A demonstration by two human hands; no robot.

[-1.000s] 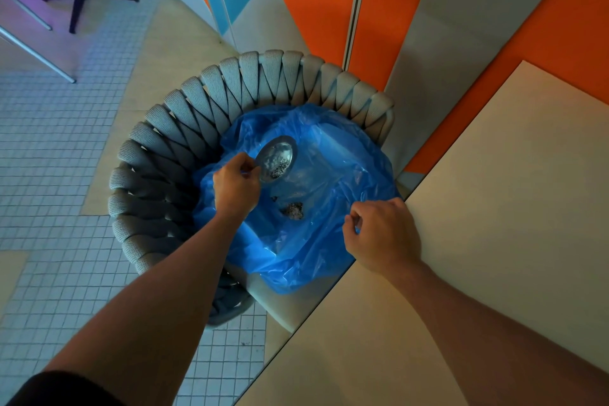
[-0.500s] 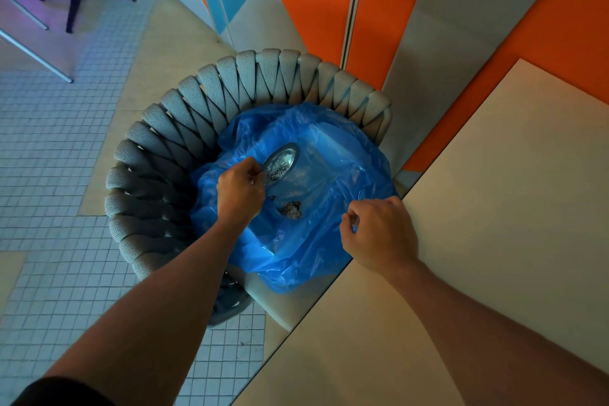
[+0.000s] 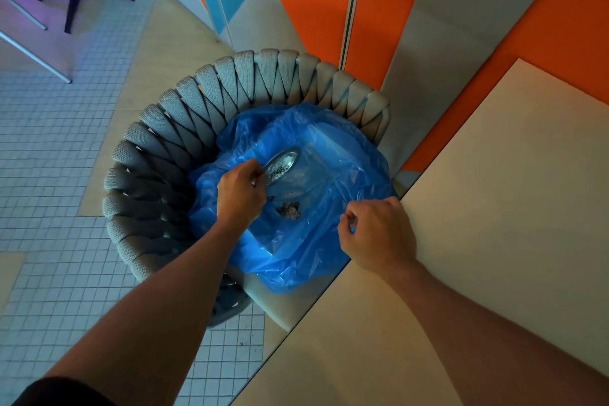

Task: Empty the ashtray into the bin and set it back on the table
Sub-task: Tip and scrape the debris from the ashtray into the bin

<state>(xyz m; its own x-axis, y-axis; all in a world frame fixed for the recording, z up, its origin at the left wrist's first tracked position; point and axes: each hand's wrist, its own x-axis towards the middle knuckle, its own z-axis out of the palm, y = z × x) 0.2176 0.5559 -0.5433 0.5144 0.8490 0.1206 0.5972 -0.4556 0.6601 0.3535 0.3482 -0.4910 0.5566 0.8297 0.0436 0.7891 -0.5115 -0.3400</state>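
Head view: at the centre of the frame, the left hand [image 3: 241, 193] grips the rim of the metal ashtray [image 3: 282, 166], held tilted over the open blue bag [image 3: 333, 155] that lines the woven grey bin [image 3: 171, 128]. Ash clings inside the ashtray, and a small ash pile [image 3: 290, 209] lies in the bag below it. The right hand [image 3: 379, 234] pinches the bag's edge beside the table [image 3: 494, 208] at right.
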